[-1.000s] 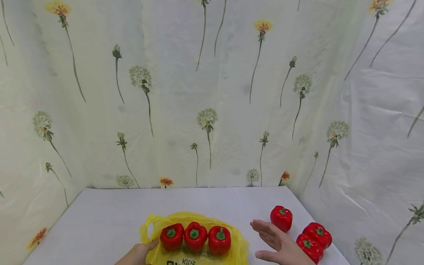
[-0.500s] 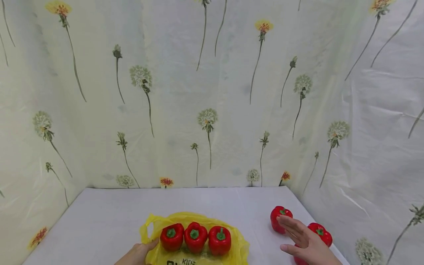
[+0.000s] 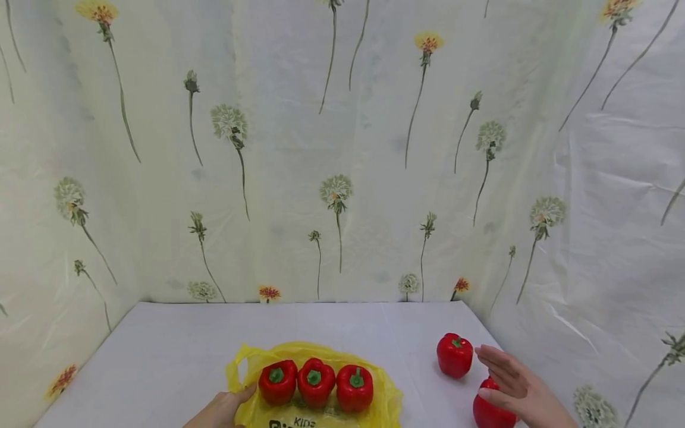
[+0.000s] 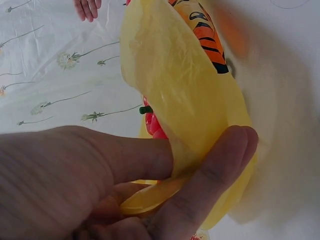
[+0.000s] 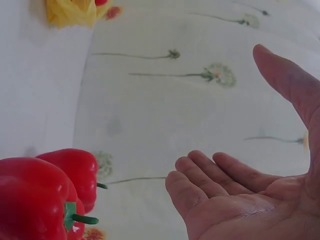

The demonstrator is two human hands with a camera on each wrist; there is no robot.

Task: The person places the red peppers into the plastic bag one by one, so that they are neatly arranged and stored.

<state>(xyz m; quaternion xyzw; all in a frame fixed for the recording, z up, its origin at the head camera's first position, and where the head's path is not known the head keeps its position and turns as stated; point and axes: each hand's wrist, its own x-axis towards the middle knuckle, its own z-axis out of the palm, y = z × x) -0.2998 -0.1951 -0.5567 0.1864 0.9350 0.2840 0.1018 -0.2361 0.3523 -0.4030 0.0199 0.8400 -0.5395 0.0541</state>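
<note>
My left hand (image 3: 220,410) pinches the left edge of a yellow plastic bag (image 3: 386,397); in the left wrist view the thumb and fingers grip its folded film (image 4: 170,80). Three red bell peppers (image 3: 316,383) with green stems lie in a row on the bag's mouth. To the right, my right hand (image 3: 516,383) hovers with straight fingers and thumb spread, holding nothing. It partly covers a red bell pepper (image 3: 488,410), and another bell pepper (image 3: 454,355) stands just left of its fingertips. The right wrist view shows red bell peppers (image 5: 32,197) beside the open palm.
A white table (image 3: 176,345) carries everything. Curtains (image 3: 278,178) printed with dandelions hang behind it and along both sides, with the right curtain (image 3: 615,267) close to the right hand.
My right hand has moved right, from beside the bag to over the peppers at the right edge, now hiding one of them. The left hand and bag have stayed put.
</note>
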